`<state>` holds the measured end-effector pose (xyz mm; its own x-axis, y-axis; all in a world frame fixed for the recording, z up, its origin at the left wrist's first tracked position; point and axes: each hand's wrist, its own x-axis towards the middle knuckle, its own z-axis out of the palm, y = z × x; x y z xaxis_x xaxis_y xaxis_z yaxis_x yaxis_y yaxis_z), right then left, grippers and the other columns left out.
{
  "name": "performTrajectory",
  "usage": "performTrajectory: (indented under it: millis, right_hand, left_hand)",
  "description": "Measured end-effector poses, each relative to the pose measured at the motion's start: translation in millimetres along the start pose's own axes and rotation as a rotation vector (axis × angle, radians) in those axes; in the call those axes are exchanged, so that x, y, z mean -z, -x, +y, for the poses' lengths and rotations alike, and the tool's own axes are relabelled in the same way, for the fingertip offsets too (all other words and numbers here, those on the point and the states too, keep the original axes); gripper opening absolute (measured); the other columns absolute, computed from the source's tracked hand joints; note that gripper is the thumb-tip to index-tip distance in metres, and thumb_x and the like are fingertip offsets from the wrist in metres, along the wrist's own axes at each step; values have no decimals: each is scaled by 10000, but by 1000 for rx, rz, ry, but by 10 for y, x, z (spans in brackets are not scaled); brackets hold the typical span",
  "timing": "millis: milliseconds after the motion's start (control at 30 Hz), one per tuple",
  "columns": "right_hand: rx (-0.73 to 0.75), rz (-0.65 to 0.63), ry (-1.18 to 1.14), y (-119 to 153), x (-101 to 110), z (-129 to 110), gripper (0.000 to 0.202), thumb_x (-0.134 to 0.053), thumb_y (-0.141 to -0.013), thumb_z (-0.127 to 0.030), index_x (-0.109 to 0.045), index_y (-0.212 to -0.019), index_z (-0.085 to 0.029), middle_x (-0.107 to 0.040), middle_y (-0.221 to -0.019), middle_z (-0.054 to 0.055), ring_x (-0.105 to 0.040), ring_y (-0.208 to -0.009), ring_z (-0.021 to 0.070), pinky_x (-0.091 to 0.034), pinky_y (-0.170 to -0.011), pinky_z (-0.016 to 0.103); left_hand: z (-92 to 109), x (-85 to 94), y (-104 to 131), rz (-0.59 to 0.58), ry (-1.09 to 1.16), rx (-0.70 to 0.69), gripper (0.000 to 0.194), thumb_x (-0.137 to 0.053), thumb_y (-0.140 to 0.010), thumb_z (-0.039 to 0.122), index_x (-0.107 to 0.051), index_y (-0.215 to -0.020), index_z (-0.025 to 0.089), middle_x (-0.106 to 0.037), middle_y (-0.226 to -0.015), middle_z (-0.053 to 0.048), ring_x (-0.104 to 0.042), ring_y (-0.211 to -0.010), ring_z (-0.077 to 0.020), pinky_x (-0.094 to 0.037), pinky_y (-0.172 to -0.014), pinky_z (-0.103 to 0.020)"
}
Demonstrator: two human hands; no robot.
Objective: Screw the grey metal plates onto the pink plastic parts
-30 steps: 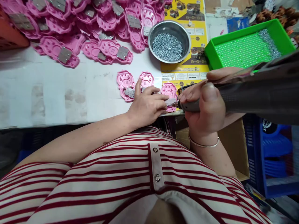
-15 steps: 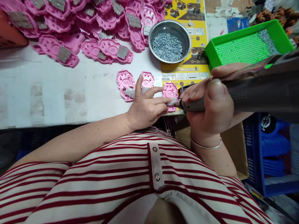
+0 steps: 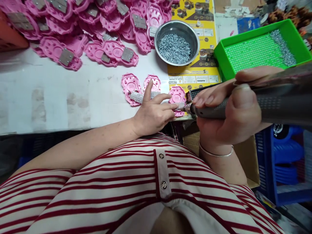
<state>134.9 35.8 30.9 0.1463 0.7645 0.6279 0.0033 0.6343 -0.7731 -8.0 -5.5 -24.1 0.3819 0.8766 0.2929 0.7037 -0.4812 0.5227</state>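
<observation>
My left hand (image 3: 154,116) lies palm down with its fingers spread. Its fingertips press on the grey metal plate (image 3: 180,105) at the lower part of a pink plastic shell (image 3: 176,94). My right hand (image 3: 234,117) is wrapped round a dark electric screwdriver (image 3: 280,104), held nearly level in this view. The screwdriver's tip meets the plate beside my left fingertips; any screw there is hidden. Just left of that shell sit two more, a left pink shell (image 3: 131,84) and a middle pink shell (image 3: 156,81), both with grey plates and the middle one partly behind my fingers.
A steel bowl (image 3: 161,55) full of small screws stands behind the shells. A green tray (image 3: 226,61) with screws at its far end is to the right. Many pink shells (image 3: 114,21) are heaped at the back left. A blue crate (image 3: 264,162) stands below the table at right.
My right hand and the screwdriver have shifted slightly right and tilted, the tip staying at the plate. The green tray's right end has moved a little. My left hand is nearly still.
</observation>
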Motion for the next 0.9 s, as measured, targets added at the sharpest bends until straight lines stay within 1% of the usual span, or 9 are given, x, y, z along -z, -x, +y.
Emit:
performTrajectory:
  millis: [133,233,367,533,667,767,833,900]
  right_hand:
    - [45,-23,-39,-7,-41,41,237,-617,-859,-519,-621,-992,-323,-367,-579,-85,-410,-410,63,-449,-397,234]
    - [24,-3,-58,10,-49,79,210,-616,-861,-481,-623,-994,-319,-389,-597,-89,-378,-382,52,-430,-374,231]
    - [24,-25,-60,26,-26,121,242,-646,-837,-485,-633,-1016,-323,-439,-606,-80,-429,-406,71,-465,-409,266]
    - [15,9,-93,17,-19,117,226,-677,-845,-434,-643,-1009,-283,-454,-576,-87,-470,-424,68,-481,-440,247]
    - [10,-16,-113,14,-17,113,208,-680,-848,-382,-653,-1008,-252,-489,-581,-83,-524,-452,78,-498,-470,258]
    - [29,-21,-102,4,-5,109,238,-670,-849,-434,-635,-1007,-260,-429,-573,-91,-481,-431,62,-472,-436,236]
    - [33,-33,-83,-19,16,80,244,-647,-849,-489,-590,-968,-283,-356,-562,-98,-419,-400,47,-440,-412,216]
    - [-50,-112,-36,-52,54,16,292,-580,-857,-577,-514,-936,-304,-321,-567,-92,-405,-397,59,-460,-430,238]
  left_hand:
    - [-3,16,4,30,-14,-4,205,-611,-956,351,-759,-834,278,-758,-1154,10,-599,-1248,-278,25,-1254,-677]
    - [-8,22,5,35,-39,-13,181,-632,-946,353,-764,-836,296,-760,-1155,15,-603,-1235,-283,5,-1239,-709]
    - [-7,24,2,35,-46,-12,183,-625,-952,350,-772,-849,313,-759,-1159,14,-607,-1218,-286,-8,-1234,-718]
    - [-9,13,-10,15,-35,9,168,-640,-943,362,-762,-841,307,-764,-1155,26,-604,-1227,-283,-3,-1238,-710]
    - [-20,5,-10,47,-30,-32,173,-642,-947,347,-758,-835,286,-770,-1149,12,-620,-1202,-298,-44,-1201,-769]
    - [-15,20,-9,94,-30,-36,167,-652,-942,347,-760,-832,284,-774,-1139,10,-622,-1193,-302,-65,-1193,-771]
    - [-4,38,-14,133,-2,26,157,-671,-928,358,-770,-822,296,-772,-1145,7,-611,-1202,-306,-80,-1198,-755]
    - [12,54,-24,164,35,112,131,-707,-900,359,-779,-804,308,-767,-1161,3,-596,-1213,-310,-113,-1196,-737]
